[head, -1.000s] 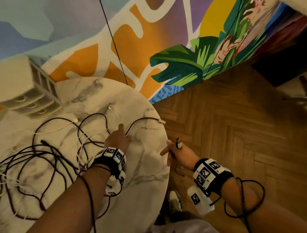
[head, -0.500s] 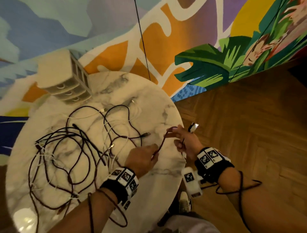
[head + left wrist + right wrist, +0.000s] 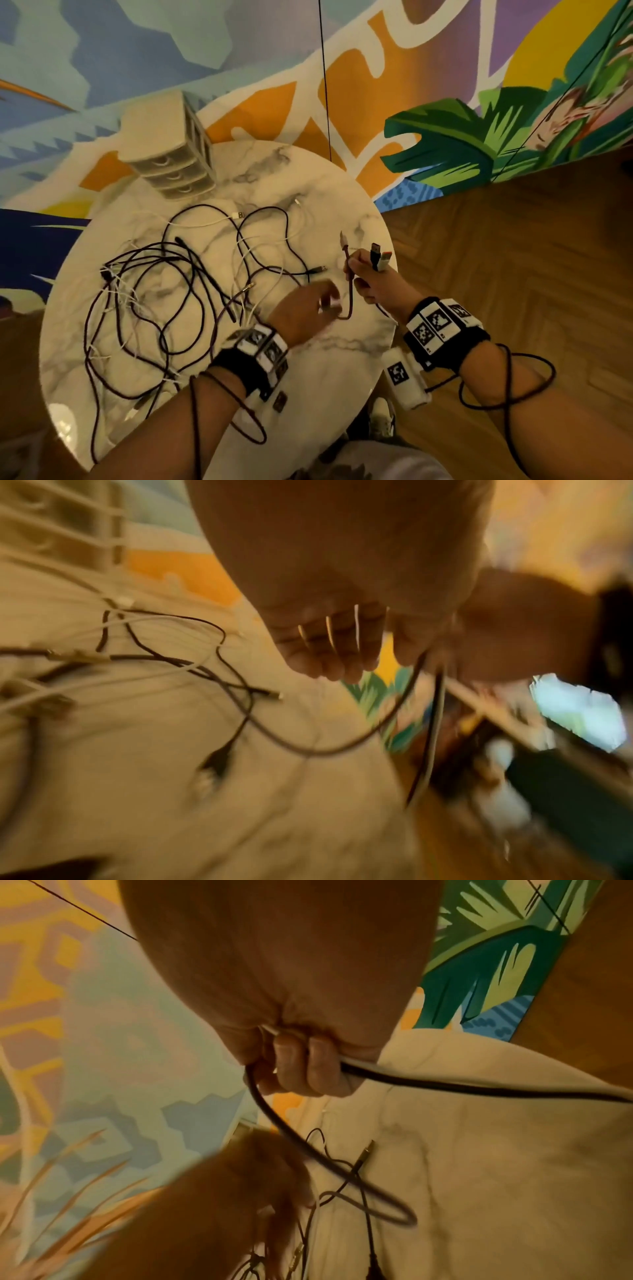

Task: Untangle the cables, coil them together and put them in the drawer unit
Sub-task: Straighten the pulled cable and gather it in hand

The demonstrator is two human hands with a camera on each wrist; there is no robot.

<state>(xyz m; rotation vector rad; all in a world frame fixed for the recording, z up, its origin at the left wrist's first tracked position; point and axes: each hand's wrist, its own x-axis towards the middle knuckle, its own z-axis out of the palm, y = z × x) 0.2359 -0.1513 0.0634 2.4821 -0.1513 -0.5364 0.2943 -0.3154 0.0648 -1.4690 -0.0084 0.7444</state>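
The round marble desk [image 3: 342,370] carries the tangle of dark and white cables [image 3: 164,294], loose so ends can be drawn free; the drawer unit [image 3: 171,161] waits at its far edge. The right hand [image 3: 373,284] fists several plug ends upright, collecting them. The left hand [image 3: 308,311] is blurred; its grip I cannot tell

Your left hand [image 3: 310,310] is motion-blurred, so you cannot tell whether it grips the maroon cable [image 3: 350,291].
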